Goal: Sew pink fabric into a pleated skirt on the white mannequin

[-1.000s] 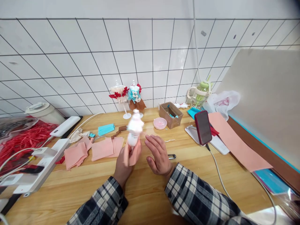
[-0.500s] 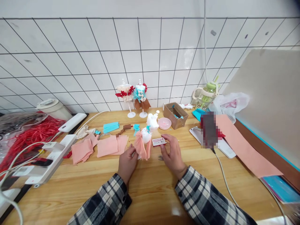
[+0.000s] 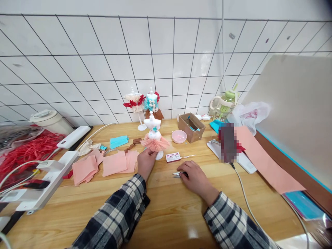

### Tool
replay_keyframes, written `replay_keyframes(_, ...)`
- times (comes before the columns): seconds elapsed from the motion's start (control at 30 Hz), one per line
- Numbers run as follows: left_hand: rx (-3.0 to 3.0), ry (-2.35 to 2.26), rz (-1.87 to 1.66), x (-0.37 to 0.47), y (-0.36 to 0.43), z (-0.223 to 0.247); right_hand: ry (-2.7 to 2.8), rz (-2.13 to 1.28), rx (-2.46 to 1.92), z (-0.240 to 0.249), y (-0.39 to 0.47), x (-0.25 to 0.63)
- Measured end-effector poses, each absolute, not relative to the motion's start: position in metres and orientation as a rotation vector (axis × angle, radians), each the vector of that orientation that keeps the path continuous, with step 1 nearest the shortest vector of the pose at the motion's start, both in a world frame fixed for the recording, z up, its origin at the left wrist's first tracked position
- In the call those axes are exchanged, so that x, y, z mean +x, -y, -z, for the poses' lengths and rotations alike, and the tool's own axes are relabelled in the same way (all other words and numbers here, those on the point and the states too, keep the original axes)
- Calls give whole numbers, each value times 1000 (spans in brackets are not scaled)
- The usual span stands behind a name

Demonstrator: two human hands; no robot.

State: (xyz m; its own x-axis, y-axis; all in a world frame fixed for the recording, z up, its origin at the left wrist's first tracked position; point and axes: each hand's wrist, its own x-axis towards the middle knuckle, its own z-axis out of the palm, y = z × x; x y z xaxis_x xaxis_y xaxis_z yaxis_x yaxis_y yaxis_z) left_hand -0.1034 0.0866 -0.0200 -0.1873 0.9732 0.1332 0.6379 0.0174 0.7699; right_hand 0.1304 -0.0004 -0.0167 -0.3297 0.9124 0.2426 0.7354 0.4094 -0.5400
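A small white dress form [image 3: 152, 123] stands upright, wearing a pleated pink paper skirt [image 3: 155, 143] and a little blue bow at its chest. My left hand [image 3: 146, 164] is closed around its stand just under the skirt, partly hiding the pole; the round base shows beside the fingers. Lower right, my right hand [image 3: 196, 178] rests on the table with its fingers over the dark handles of small thread snips [image 3: 176, 175], whose blades point left. Between the hands lies a small white and red box [image 3: 172, 157] with a thin white strand at its right end.
Two decorated dress forms [image 3: 134, 100] stand by the tiled wall. Folded pink paper [image 3: 114, 163] and blue paper [image 3: 118, 141] lie left. Behind are a pink dish [image 3: 178, 137] and cardboard box [image 3: 195, 133]. A power strip [image 3: 55, 180] sits far left; a cable [image 3: 246, 204] runs right.
The dress form has gone from tilted to upright, its skirt now spread out. My right hand has left the white and red box and moved nearer, onto the snips.
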Motion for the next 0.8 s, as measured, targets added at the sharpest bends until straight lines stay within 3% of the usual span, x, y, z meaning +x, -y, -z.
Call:
replay_keyframes(0.47,1755,-1865,-914,-95,-114,23,2150,-528,-1377,16,-9,130)
replay_keyframes(0.8,1919,-1843,-879,-115,-89,22,2102,-555,-1374,19,-15,132)
